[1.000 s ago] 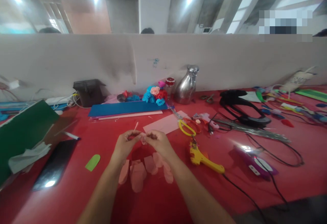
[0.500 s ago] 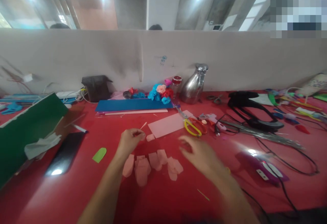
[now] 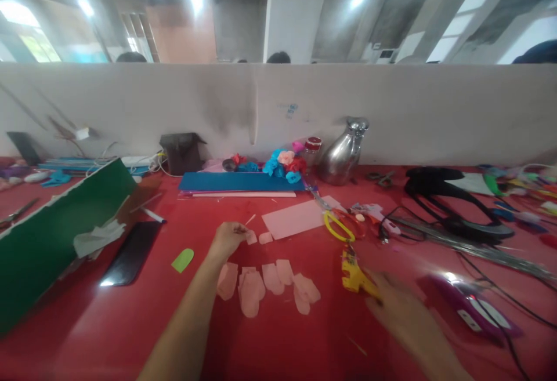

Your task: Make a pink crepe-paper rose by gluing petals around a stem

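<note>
My left hand [image 3: 227, 240] is closed in a pinch, with a small pink paper piece [image 3: 251, 238] at its fingertips. A thin pale stick [image 3: 250, 218] shows just beyond those fingers; I cannot tell whether it is held too. Another small pink paper piece [image 3: 265, 238] lies beside them. My right hand [image 3: 389, 300], blurred, is closed around the handle end of a yellow glue gun [image 3: 354, 275], whose nozzle points away from me. Several pink paper petals [image 3: 250, 294] with rounded ends lie in a row between my arms.
Pink paper sheet [image 3: 293, 218] lies ahead, with yellow-handled scissors [image 3: 339, 227] at its right end. Also on the red table are a green paper piece [image 3: 183, 260], a phone [image 3: 130, 253], a steel jug [image 3: 344, 152], paper flowers [image 3: 285, 163] and a purple cabled device [image 3: 474, 305].
My right hand has moved right and nearer to me, onto the glue gun's handle, uncovering the gun. My left hand keeps its pinch. The whole view has shifted slightly.
</note>
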A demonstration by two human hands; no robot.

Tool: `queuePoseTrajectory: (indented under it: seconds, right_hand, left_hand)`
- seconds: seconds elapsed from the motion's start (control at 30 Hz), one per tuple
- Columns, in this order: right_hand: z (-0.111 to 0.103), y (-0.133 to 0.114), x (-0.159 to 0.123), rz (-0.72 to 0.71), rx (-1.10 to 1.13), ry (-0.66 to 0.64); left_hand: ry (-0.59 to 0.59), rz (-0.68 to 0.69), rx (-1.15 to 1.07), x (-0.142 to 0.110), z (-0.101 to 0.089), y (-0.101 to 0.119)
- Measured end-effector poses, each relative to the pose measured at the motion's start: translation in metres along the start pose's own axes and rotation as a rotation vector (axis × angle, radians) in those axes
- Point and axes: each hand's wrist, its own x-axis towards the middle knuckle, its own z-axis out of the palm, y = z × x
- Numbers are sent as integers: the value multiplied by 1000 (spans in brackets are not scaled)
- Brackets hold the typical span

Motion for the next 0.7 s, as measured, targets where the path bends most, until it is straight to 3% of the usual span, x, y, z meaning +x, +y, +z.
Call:
queuePoseTrajectory:
  seconds: [0.1, 0.3, 0.4, 0.53, 0.7]
  right_hand:
    - [-4, -5, 3, 24, -36, -76]
    - [-3, -6, -1, 25, 52, 154]
    - [-6, -9, 3, 44, 230, 183]
    - [-24, -30, 10, 62, 490, 29]
    - [-43, -76, 20, 46, 712, -140]
  left_hand:
    - [0, 10, 7, 1, 1, 0]
    - [38, 38, 45, 3, 4, -3]
    - [40, 45, 57, 5, 5, -5]
    - [47, 29, 83, 9, 7, -10]
    - [27, -14, 127, 13, 7, -18]
